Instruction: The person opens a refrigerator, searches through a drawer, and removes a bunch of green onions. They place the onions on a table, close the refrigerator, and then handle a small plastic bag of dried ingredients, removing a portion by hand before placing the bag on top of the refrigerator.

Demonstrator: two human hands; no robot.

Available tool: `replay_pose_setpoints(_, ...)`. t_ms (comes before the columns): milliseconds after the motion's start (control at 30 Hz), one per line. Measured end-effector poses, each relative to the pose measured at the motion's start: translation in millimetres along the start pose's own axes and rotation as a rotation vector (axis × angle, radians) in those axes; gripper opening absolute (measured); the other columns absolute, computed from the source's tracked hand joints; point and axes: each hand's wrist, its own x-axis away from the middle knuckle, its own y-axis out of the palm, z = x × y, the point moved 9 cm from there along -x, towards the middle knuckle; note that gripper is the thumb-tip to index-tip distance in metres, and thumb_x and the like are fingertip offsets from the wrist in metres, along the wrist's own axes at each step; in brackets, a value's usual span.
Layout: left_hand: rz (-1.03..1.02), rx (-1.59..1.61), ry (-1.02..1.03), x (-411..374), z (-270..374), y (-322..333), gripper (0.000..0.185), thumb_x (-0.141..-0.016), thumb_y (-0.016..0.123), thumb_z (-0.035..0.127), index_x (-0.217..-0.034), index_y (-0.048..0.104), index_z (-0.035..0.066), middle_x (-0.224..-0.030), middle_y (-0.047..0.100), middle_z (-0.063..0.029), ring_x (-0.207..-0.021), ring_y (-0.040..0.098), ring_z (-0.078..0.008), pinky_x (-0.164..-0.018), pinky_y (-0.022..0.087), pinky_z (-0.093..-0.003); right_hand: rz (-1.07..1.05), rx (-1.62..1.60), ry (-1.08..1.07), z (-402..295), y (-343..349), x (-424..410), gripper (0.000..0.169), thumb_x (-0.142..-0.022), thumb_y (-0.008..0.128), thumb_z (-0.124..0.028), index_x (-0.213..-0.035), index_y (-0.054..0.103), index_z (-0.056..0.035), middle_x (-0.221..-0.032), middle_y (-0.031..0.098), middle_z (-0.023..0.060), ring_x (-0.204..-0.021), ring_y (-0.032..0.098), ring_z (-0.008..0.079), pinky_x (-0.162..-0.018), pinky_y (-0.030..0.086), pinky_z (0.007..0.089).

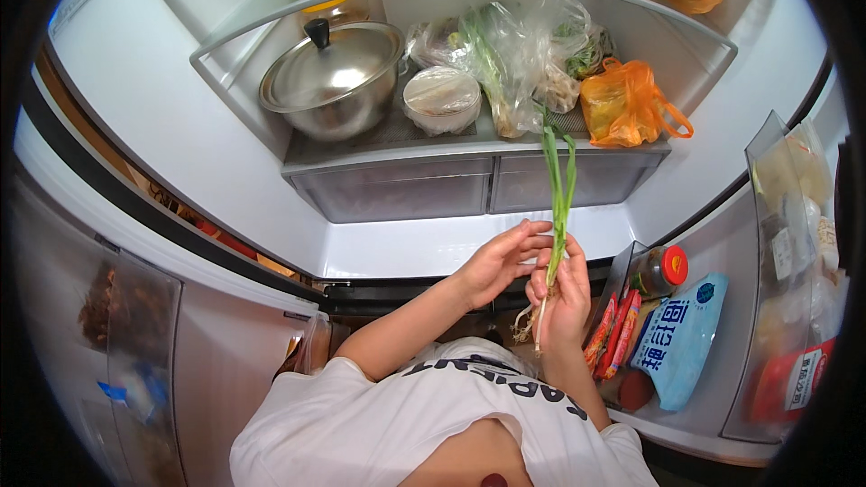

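Note:
My right hand (567,287) grips a few green onions (559,196) by their lower stalks. Their green leaves point up toward the fridge, and the pale stems and stringy roots hang below my palm. Close by on the left, my left hand (502,260) has its fingers apart, with the fingertips beside the stalks; whether they touch is hard to tell. Beyond the leaf tips, the lower fridge shelf (379,138) holds a clear plastic bag (517,74) with more green onions in it. An orange plastic bag (622,105) sits right of that.
A lidded steel pot (338,81) and a film-covered bowl (442,100) share the shelf. Two translucent drawers (399,186) lie beneath. The right door's bins hold a red-lidded jar (659,270) and a light-blue packet (683,341). At left, the other door (223,352) stands open.

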Motion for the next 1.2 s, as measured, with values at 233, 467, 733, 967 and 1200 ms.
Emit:
replay_pose_setpoints(233, -0.066, -0.019, -0.037, 2.6, 0.6, 12.0, 0.03, -0.091, 0.046, 0.02, -0.114, 0.046, 0.001, -0.116, 0.053, -0.014, -0.063, 0.06, -0.0114, -0.046, 0.053, -0.0211, -0.038, 0.037, 0.134, 22.8, -7.3, 5.4, 0.024, -0.092, 0.039, -0.015, -0.114, 0.043, -0.0055, -0.083, 0.051, 0.0043, -0.055, 0.044, 0.0077, -0.046, 0.033, 0.0194)
replay_pose_setpoints(467, -0.111, -0.027, -0.106, -10.7, -4.1, 5.4, 0.021, -0.091, 0.046, 0.021, -0.1, 0.049, 0.002, -0.117, 0.053, -0.0183, -0.061, 0.063, -0.0211, -0.049, 0.054, -0.0247, -0.06, 0.041, 0.216, 34.9, -21.1, 6.1, 0.03, -0.094, 0.036, -0.02, -0.118, 0.041, -0.0037, -0.087, 0.054, 0.009, -0.058, 0.049, 0.0128, -0.05, 0.039, 0.0237)
replay_pose_setpoints(733, -0.027, 0.134, 0.045, -43.3, 5.2, -12.7, 0.018, -0.093, 0.041, 0.012, -0.106, 0.047, 0.002, -0.113, 0.052, -0.0227, -0.111, 0.049, -0.0367, -0.096, 0.04, -0.0463, -0.021, 0.065, 0.293, 47.0, -70.2, 10.8, 0.039, -0.097, 0.029, -0.033, -0.115, 0.042, -0.0008, -0.093, 0.056, 0.0139, -0.066, 0.056, 0.0158, -0.058, 0.048, 0.0293)
replay_pose_setpoints(967, -0.001, 0.172, 0.1, -56.3, 7.2, -17.2, 0.021, -0.093, 0.04, 0.012, -0.109, 0.045, 0.001, -0.113, 0.052, -0.0218, -0.11, 0.049, -0.0359, -0.097, 0.04, -0.0464, 0.043, -0.032, 0.3, 57.0, -85.3, 18.3, 0.029, -0.095, 0.037, -0.028, -0.108, 0.048, -0.0032, -0.076, 0.049, 0.0036, -0.052, 0.039, 0.0085, -0.046, 0.029, 0.0209)
replay_pose_setpoints(1200, 0.037, 0.169, 0.065, -56.4, -5.2, -22.1, 0.024, -0.093, 0.041, 0.013, -0.113, 0.044, 0.0, -0.112, 0.053, -0.0214, -0.11, 0.05, -0.0349, -0.097, 0.041, -0.046, 0.053, -0.05, 0.271, 54.0, -83.9, 9.4, 0.015, -0.093, 0.043, -0.019, -0.1, 0.047, -0.0056, -0.07, 0.043, 0.0003, -0.051, 0.035, 0.0052, -0.044, 0.026, 0.0184)
